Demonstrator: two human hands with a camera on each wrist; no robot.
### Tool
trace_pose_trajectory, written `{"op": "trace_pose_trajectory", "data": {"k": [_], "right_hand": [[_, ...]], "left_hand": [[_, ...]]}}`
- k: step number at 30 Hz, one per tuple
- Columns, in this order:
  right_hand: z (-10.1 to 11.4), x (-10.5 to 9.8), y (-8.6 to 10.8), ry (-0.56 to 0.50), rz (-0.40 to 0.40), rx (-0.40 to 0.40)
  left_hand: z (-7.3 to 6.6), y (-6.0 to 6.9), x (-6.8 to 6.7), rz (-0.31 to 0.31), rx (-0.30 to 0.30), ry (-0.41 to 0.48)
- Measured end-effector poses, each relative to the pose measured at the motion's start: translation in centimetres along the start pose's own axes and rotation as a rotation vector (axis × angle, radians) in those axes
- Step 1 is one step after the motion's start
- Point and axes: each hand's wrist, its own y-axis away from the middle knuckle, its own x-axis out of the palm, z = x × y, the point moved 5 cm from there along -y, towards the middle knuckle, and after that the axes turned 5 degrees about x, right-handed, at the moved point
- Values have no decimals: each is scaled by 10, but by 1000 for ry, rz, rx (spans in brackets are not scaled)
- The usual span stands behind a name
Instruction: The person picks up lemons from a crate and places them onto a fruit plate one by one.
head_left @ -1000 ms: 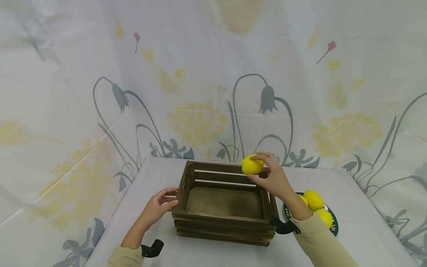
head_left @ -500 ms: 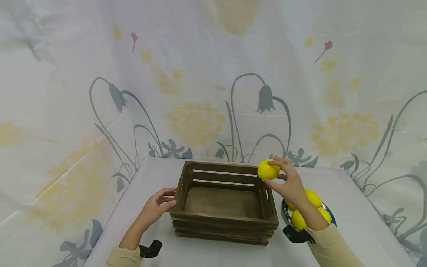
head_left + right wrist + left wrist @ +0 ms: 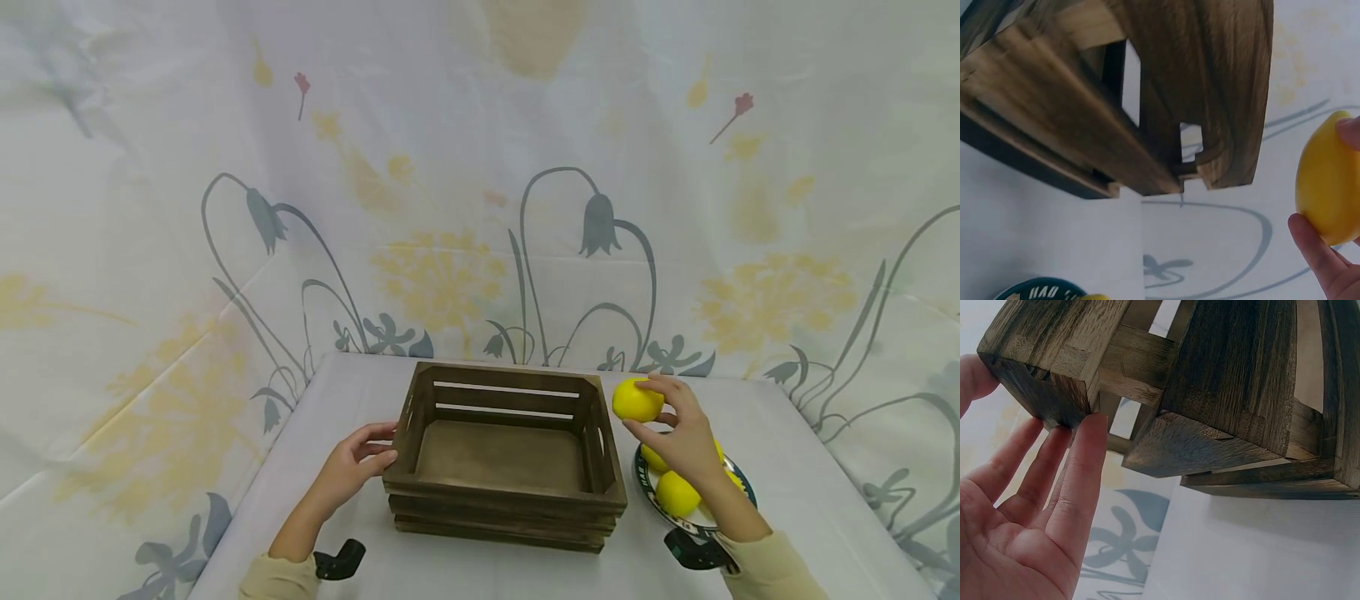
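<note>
A brown slatted wooden crate (image 3: 504,500) stands in the middle of the white table in the head view. My left hand (image 3: 348,467) holds it by the left end. In the left wrist view, the thumb and fingertips (image 3: 1088,444) meet the end slat from different sides. My right hand (image 3: 678,429) pinches a yellow lemon (image 3: 636,401) between thumb and fingers, raised just past the crate's right end. In the right wrist view the lemon (image 3: 1329,181) shows at the right edge, partly cut off. Below the right hand, more lemons (image 3: 678,495) lie on a plate, partly hidden by the forearm.
The dark-rimmed plate (image 3: 643,482) with lettering stands right of the crate on the white table (image 3: 810,508). Floral-patterned cloth (image 3: 465,167) hangs behind and along the sides. A small black device (image 3: 697,550) sits at the right wrist.
My right hand has moved right and lower with the lemon, from over the crate's back right corner to beyond its right end. The left hand stays at the crate.
</note>
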Motion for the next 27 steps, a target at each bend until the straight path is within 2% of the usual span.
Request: {"op": "trace_pose_trajectory", "data": {"k": [15, 27], "right_hand": [[-25, -22, 31, 75, -56, 96], [-53, -32, 62, 133, -146, 210]], "left_hand": [[-2, -1, 0, 7, 10, -5], [-2, 0, 0, 9, 17, 13]]}}
